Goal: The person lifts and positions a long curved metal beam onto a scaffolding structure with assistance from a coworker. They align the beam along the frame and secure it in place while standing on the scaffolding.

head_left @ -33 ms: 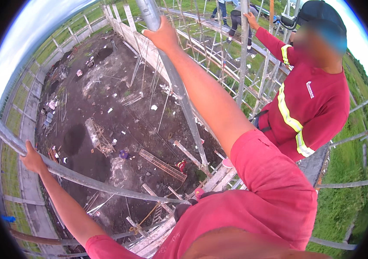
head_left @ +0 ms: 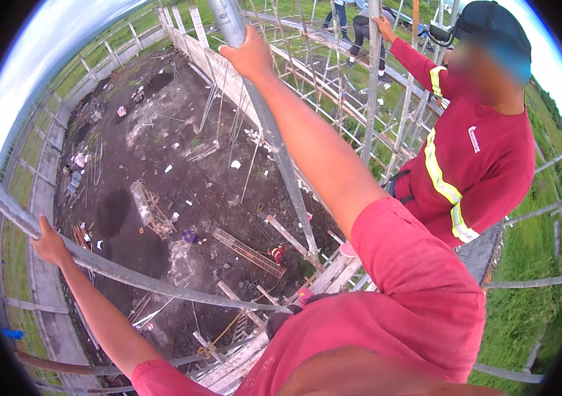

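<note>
My right hand point(head_left: 252, 58), raised high, is wrapped round an upright grey scaffold pipe point(head_left: 274, 132) that runs down to the wooden planks. Low on the left, my left hand point(head_left: 50, 243) closes on a long grey metal rail point(head_left: 122, 269), which bends across the picture in front of me. The fingers of both hands are partly hidden behind the pipes. To my right a co-worker point(head_left: 469, 158) in a dark red long-sleeved top with reflective bands and a dark cap holds another upright pipe point(head_left: 372, 79) with one hand.
Far below lies dark ground point(head_left: 182, 171) with scattered timber and a wooden trough point(head_left: 248, 252); a person in red point(head_left: 277, 253) is beside it. Planks point(head_left: 340, 272) lie near my feet. More scaffolding point(head_left: 333, 92) and people stand beyond; grass point(head_left: 525, 317) spreads on the right.
</note>
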Tool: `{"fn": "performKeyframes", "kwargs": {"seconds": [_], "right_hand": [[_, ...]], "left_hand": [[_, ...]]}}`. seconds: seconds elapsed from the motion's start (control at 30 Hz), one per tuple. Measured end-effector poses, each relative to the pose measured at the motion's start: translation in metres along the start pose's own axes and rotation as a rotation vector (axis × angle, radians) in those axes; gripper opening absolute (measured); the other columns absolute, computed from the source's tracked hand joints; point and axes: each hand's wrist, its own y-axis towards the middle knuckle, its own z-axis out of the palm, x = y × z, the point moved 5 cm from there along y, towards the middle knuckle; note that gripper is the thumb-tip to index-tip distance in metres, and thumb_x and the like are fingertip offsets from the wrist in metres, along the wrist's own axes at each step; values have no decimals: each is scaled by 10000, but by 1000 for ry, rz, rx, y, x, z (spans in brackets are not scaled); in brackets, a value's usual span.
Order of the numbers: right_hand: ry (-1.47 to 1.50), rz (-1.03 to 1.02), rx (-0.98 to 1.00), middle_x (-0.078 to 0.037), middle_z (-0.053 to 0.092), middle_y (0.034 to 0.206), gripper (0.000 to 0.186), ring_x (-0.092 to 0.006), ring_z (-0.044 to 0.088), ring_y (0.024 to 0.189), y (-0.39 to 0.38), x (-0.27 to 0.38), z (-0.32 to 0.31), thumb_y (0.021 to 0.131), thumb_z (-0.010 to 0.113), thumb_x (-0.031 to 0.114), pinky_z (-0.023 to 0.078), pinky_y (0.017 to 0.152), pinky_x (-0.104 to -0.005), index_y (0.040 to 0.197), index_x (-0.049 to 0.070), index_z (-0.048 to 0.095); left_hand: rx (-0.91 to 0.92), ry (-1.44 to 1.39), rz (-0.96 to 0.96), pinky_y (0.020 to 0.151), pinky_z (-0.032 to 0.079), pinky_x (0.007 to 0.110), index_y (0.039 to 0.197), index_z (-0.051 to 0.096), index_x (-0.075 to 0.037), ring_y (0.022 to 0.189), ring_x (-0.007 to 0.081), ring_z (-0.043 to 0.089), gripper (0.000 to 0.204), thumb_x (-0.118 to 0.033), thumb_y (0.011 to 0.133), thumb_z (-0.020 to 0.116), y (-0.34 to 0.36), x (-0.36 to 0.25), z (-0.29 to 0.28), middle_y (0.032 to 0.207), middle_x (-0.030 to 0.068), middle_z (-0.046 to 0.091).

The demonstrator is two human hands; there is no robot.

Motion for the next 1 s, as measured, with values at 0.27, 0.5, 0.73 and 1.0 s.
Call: {"fn": "performKeyframes", "kwargs": {"seconds": [0.27,0.5,0.73,1.0], "right_hand": [[-112,33,-58,-228,722,1024,689,-398,711,949,-5,-3,1,704,765,397,561,843,-493,1246,32,546],[-79,-10,-66,-281,674,1132,674,-465,638,1079,-2,-5,9,799,727,458,509,909,-539,1301,47,545],[-59,-18,-86,-312,648,1187,713,-468,635,1094,-1,-6,10,774,753,403,504,929,-542,1313,4,513],[-104,-23,-70,-323,648,1177,774,-475,626,1115,3,-15,13,770,760,395,499,954,-540,1368,-14,488]], "left_hand": [[23,1,-29,845,524,432,1173,651,92,883,299,719,766,-572,803,744,7,10,4,987,173,744],[8,209,57,851,514,437,1014,720,55,888,303,709,726,-629,772,733,18,20,2,917,125,763],[-30,181,65,905,500,445,1036,730,59,961,315,703,787,-672,745,732,32,36,5,929,136,768],[-13,236,-3,940,506,409,1068,739,48,1000,287,699,854,-739,739,705,45,54,11,992,111,775]]}}
